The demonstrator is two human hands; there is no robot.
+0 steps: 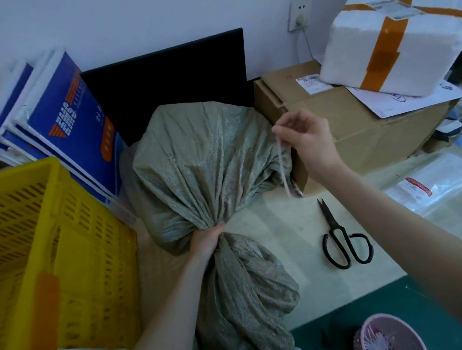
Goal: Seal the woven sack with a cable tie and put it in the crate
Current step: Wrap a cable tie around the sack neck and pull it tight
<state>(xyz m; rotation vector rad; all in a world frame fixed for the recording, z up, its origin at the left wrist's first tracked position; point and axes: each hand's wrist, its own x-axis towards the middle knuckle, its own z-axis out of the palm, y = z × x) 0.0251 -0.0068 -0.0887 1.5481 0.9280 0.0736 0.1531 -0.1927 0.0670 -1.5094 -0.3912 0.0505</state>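
A grey-green woven sack (202, 161) lies on the table in the middle, its full body toward the wall and its loose mouth trailing toward me. My left hand (207, 240) squeezes the gathered neck of the sack tight. My right hand (304, 133) is raised to the right of the sack, above the table, pinching the top of a pale cable tie (285, 168) that hangs straight down beside the sack. The yellow slotted crate (44, 255) stands at the left, touching the sack's side.
Black scissors (341, 241) lie on the table right of the sack. A cardboard box (349, 128) with a taped white foam box (393, 41) stands behind my right hand. Blue-and-white folders (69, 122) lean at the back left. A pink basket (389, 337) holds several ties near me.
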